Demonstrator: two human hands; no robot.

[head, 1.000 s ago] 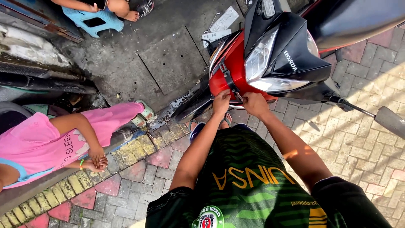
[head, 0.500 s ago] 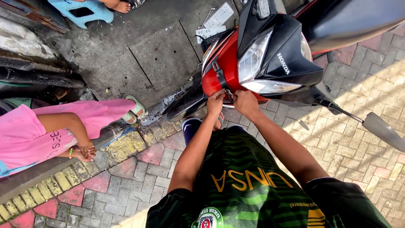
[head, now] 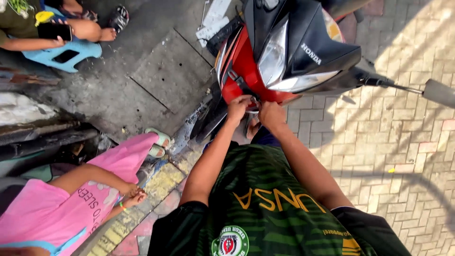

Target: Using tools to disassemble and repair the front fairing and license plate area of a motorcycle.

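A red and black motorcycle (head: 284,52) stands in front of me, its headlight facing the camera. Both my hands reach under the headlight to the red front panel (head: 241,78). My left hand (head: 239,106) has its fingers curled against the lower edge of the red panel. My right hand (head: 270,113) sits beside it, fingers pinched at the same spot. A small part between the fingers is hidden. My green and black striped shirt fills the lower middle of the view.
A person in pink (head: 61,204) sits on the kerb at the left, feet in pale sandals (head: 159,142) close to the front wheel (head: 208,118). Another person sits on a blue stool (head: 61,54) at the top left. The handlebar mirror (head: 438,92) sticks out right over brick paving.
The view has shifted so the motorcycle and my hands sit a little higher and closer. My hands stay at the same spot under the headlight. The person on the blue stool has come into view.
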